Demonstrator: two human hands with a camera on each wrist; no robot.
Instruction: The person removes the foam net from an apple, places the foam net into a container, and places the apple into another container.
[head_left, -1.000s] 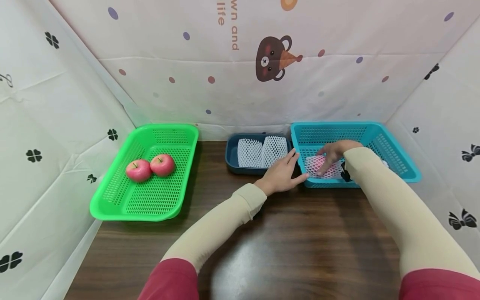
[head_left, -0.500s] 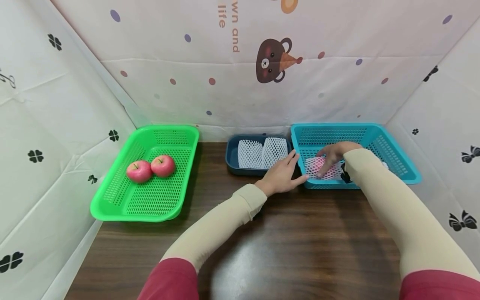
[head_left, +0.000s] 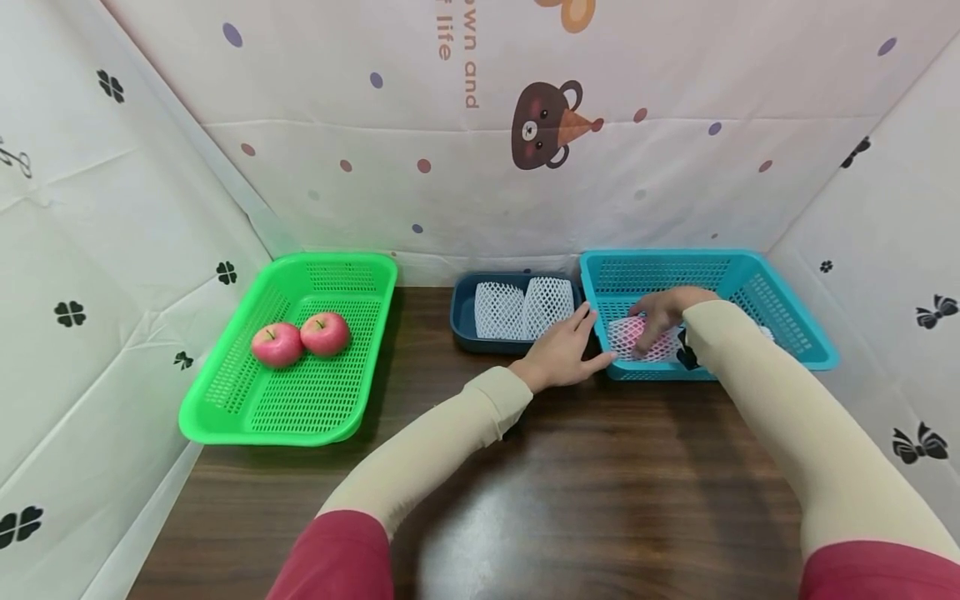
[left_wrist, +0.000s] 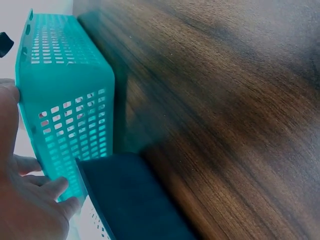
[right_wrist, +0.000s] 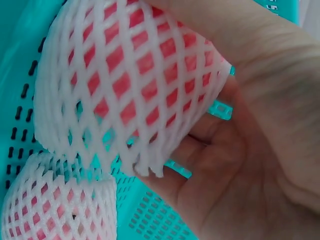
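Inside the blue basket (head_left: 813, 354), my right hand (head_left: 667, 310) grips an apple in a white foam net (right_wrist: 145, 75). Its thumb lies across the net, while the fingers curl beneath, partly hidden. A second netted apple (right_wrist: 60, 205) lies beside it in the basket. My left hand (head_left: 558, 350) has its fingers spread and touches the basket's left rim, as the left wrist view shows. Just behind that hand, a dark blue tray (head_left: 465, 312) holds two white foam nets (head_left: 501, 310).
At the left stands a green basket (head_left: 281, 435) with two bare red apples (head_left: 325, 333) in it. All containers stand on a dark wooden table (head_left: 525, 500). A patterned cloth (head_left: 360, 192) hangs behind, with more cloth on both sides.
Both hands keep nearly the same places, the right one still on the netted apple in the basket. The head view has tilted slightly, so everything sits a little lower.
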